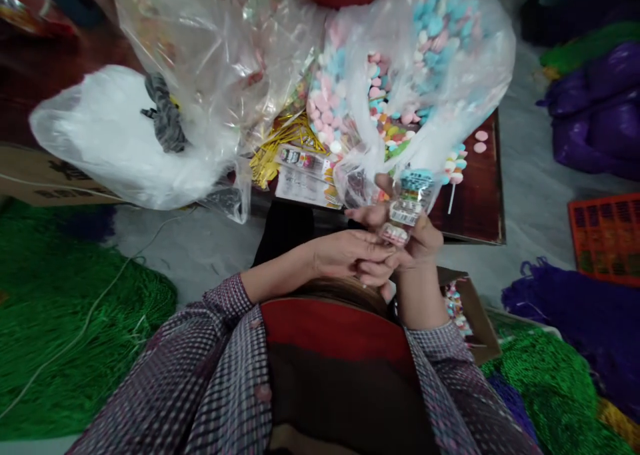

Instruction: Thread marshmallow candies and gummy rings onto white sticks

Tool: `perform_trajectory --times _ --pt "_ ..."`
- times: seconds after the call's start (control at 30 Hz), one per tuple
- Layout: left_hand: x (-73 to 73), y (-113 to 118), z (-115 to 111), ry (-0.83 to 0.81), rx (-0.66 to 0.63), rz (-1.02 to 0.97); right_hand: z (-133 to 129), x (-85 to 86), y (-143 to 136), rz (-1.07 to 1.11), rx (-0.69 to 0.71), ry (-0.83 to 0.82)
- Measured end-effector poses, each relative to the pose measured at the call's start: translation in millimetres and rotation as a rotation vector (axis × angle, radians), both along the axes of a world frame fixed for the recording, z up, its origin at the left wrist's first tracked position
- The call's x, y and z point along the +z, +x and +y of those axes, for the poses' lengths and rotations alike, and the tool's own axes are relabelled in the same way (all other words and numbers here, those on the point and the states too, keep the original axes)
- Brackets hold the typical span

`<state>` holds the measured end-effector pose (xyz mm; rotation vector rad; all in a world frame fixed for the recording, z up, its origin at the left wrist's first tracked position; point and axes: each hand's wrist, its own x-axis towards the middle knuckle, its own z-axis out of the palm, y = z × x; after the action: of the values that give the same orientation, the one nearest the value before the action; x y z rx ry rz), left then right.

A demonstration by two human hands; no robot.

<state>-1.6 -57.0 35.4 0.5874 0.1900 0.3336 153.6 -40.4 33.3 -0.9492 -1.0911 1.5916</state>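
Note:
A small clear candy packet with printed labels is held up in front of my body, blue and pink pieces showing inside. My right hand grips its right side between thumb and fingers. From the left, my left hand reaches across, its fingers closed around the packet's lower left edge. Just beyond my hands, a large clear bag of pink, blue and white candies stands open on the dark table. Gold twist ties lie beside flat printed packets at the table's near edge.
A white plastic bag and a crumpled clear bag fill the left of the table. A candy on a white stick lies at right. Below stands a cardboard box of candies. Green netting and an orange crate are on the floor.

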Motion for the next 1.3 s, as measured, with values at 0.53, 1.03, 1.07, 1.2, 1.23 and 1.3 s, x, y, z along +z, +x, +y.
perform_trajectory --times 0.53,1.03,1.07,1.2,1.23,1.3 --pt "-22.1 -28 28 0.612 0.471 0.451 22 10.2 -26 -0.248 -0.143 0.122" --pt "-25.3 -104 43 -0.075 1.36 0.248 155 -14.1 -127 -1.266 0.036 0.366" --pt "-24.4 -106 43 -0.114 1.362 0.251 159 -16.5 -136 -1.389 0.049 0.375" --pt "-24.1 -110 43 -0.192 1.376 0.252 165 -25.0 -158 -1.639 0.093 0.368" --pt "-24.5 -111 43 -0.196 1.376 0.256 165 -27.1 -160 -1.659 0.097 0.366" --pt "-25.2 -112 44 -0.198 1.375 0.261 168 -31.0 -161 -1.675 0.088 0.349"
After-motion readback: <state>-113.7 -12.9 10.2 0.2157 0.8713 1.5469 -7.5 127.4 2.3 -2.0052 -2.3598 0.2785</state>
